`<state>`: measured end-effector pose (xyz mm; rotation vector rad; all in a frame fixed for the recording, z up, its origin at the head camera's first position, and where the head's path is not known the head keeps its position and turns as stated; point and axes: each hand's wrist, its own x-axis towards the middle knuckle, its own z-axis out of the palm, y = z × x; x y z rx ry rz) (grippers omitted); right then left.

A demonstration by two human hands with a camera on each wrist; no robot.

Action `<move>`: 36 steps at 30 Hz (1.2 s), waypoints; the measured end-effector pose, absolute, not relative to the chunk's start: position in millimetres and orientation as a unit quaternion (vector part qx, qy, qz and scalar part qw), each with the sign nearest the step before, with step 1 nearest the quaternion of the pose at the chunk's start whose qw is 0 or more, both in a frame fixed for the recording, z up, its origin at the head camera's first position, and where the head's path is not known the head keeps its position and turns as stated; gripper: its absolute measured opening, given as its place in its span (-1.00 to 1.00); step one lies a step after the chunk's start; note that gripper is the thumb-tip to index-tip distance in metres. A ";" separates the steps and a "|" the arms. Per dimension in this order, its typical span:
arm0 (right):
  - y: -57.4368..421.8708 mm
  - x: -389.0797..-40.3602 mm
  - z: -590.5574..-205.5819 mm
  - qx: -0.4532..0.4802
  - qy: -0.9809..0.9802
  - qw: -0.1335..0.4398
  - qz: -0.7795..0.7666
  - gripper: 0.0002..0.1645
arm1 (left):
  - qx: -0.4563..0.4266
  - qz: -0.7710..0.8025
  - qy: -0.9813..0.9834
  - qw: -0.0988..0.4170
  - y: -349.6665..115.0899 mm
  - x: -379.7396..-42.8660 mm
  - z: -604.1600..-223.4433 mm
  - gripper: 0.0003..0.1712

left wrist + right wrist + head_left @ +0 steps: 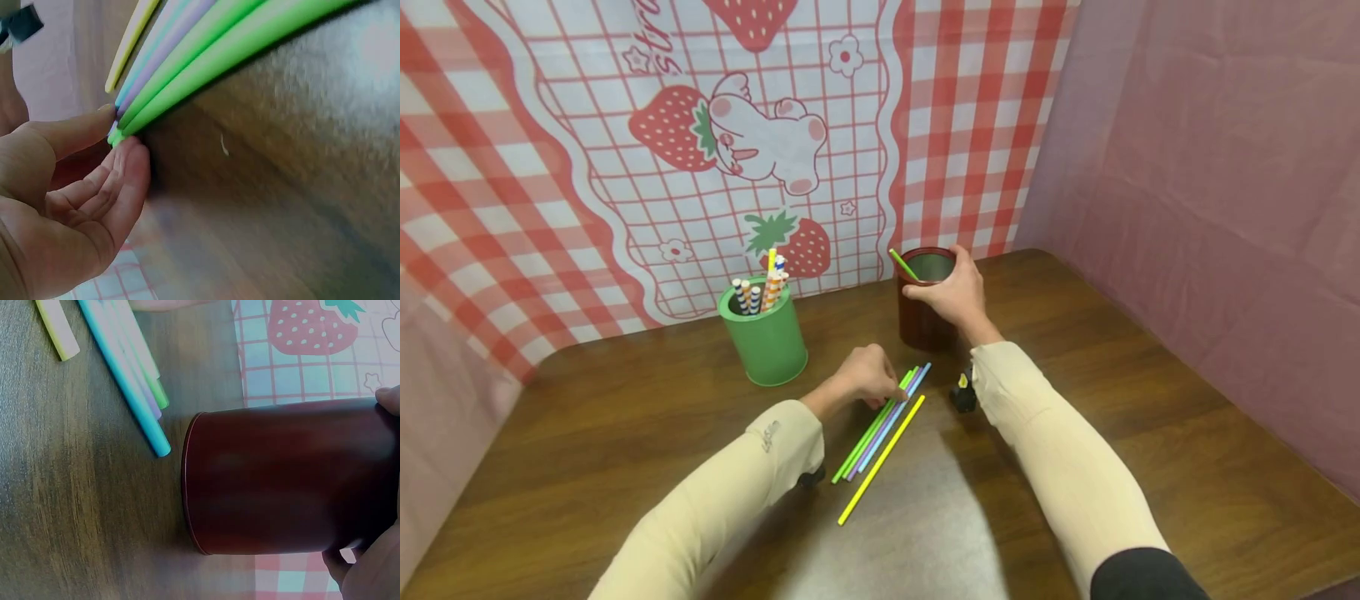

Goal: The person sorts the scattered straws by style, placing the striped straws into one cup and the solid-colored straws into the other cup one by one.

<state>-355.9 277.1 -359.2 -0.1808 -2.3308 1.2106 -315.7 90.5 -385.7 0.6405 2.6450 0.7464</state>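
My left hand is low over the tabletop, thumb and fingertips pinching a bundle of straws near the far ends. Two green straws, a purple one and a light blue straw lie side by side there. A yellow straw rests just right of them, apart from the bundle. Beyond, my right hand grips a dark red can at its rim, thumb on the near side. The can stands upright with a green straw leaning out of it. Its lower wall fills much of the right wrist view.
A green can stands at the left, holding several striped paper straws and a yellow one. Behind the wooden table hangs a strawberry-print checked cloth. Pink cloth borders the right side.
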 end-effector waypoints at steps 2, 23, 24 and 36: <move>277.0 -355.7 -359.5 -0.067 -0.857 0.250 0.446 0.25 | 0.210 0.278 0.922 0.168 88.2 -318.0 -386.3 -0.80; 279.2 -357.9 -355.8 -0.066 -0.859 0.264 0.433 0.24 | 0.362 0.142 0.921 0.004 103.3 -297.7 -379.9 -0.74; 279.7 -357.9 -355.9 -0.068 -0.860 0.263 0.432 0.24 | 0.369 0.131 0.920 0.009 106.6 -293.8 -379.8 -0.71; 277.1 -355.5 -358.8 -0.069 -0.862 0.251 0.434 0.23 | 0.338 0.074 0.938 0.027 121.7 -278.7 -382.8 -0.66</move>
